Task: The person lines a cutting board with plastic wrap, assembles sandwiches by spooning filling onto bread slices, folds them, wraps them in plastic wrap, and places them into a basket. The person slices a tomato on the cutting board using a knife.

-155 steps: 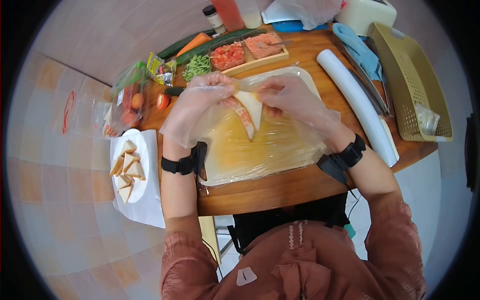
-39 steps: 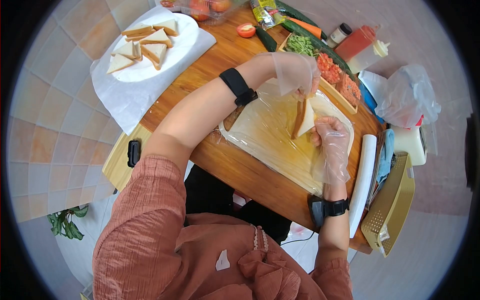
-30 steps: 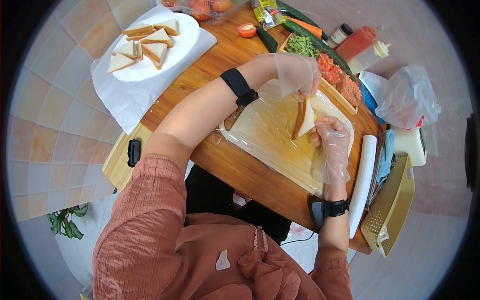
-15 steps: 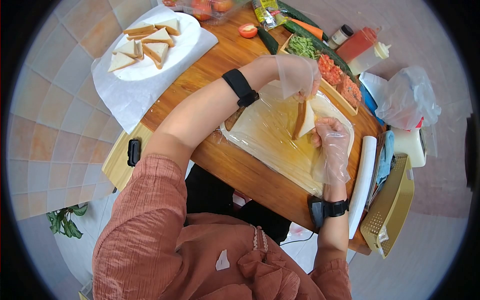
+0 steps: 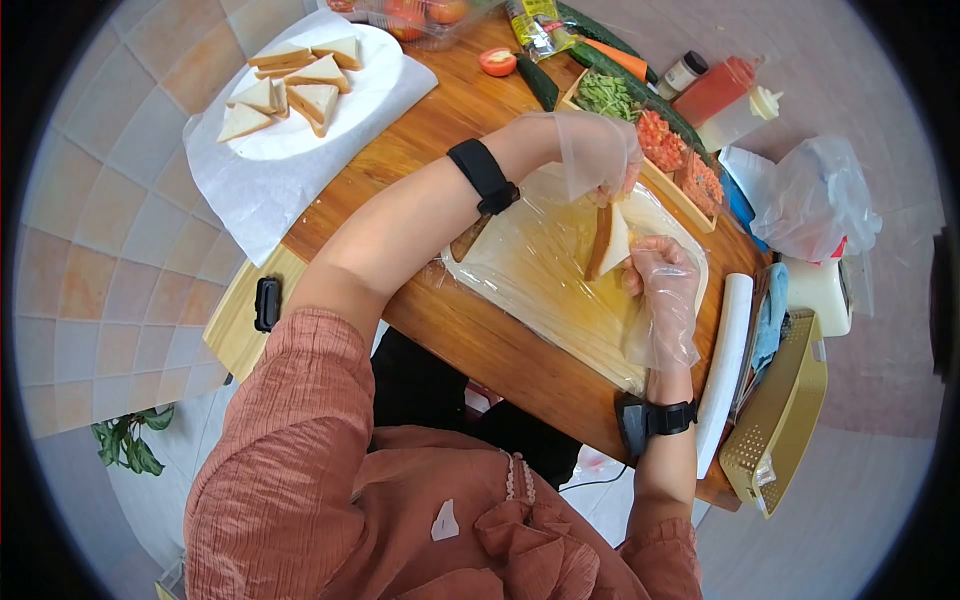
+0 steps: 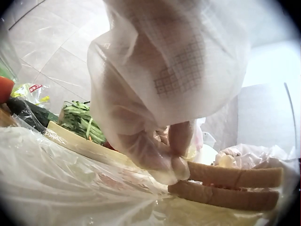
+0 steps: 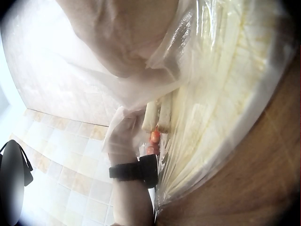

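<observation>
A triangular sandwich [image 5: 612, 242] with brown crust stands on edge over the cling-film-covered board [image 5: 520, 280], which is smeared yellow. In the left wrist view, two bread slices of the sandwich [image 6: 225, 183] lie one over the other with a thin reddish filling between them. My left hand [image 5: 600, 155], in a clear plastic glove, pinches the sandwich at its far corner. From the near side my right hand [image 5: 665, 290], gloved too, grips the opposite end with thumb and fingers. In the right wrist view my right hand [image 7: 127, 37] hides part of the sandwich.
Several sandwich triangles sit on a white plate [image 5: 375, 75] at the left. A wooden tray [image 5: 675, 190] with shredded greens, diced red pieces and pink mince borders the board. To the right are a white roll [image 5: 725, 370] and an olive basket [image 5: 785, 410].
Some five seconds ago the sandwich was spread open, filling showing, in both hands; now its slices are together. The head view has turned. Over the last second the hands stay almost still.
</observation>
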Available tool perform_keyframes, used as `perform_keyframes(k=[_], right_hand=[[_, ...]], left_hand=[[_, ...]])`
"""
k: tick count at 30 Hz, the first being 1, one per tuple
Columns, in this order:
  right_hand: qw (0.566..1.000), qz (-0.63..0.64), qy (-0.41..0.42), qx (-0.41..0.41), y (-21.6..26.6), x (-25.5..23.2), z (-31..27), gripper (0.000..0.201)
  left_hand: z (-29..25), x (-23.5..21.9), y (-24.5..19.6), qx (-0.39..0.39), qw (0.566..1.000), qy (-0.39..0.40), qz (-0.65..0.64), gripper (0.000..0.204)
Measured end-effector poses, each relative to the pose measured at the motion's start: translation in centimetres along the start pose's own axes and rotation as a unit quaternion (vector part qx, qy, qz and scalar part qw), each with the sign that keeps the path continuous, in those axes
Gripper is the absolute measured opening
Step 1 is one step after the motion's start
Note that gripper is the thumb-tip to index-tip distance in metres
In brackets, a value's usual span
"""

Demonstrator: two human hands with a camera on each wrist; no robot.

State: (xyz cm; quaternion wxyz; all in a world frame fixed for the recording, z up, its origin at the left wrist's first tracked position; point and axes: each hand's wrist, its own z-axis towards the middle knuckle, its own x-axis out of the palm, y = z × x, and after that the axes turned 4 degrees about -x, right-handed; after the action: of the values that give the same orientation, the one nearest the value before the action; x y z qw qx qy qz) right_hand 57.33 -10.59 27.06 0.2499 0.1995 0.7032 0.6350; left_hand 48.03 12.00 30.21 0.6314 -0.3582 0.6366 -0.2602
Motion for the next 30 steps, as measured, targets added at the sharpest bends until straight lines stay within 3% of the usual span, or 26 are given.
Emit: perform_keyframes(k=[22,30], right_hand=[[1.0,-0.026,0.002,-0.001,0.0,0.0,0.1,0.009],[1.0,-0.017,0.002,-0.002,0.0,0.0,0.0,0.009]], left_hand=[[0.1,0.2,-0.6,-0.039,0.999,0.005,0.015,0.028],[0.5,0.6,-0.6,0.015,0.996,-0.009,0.093,0.037]])
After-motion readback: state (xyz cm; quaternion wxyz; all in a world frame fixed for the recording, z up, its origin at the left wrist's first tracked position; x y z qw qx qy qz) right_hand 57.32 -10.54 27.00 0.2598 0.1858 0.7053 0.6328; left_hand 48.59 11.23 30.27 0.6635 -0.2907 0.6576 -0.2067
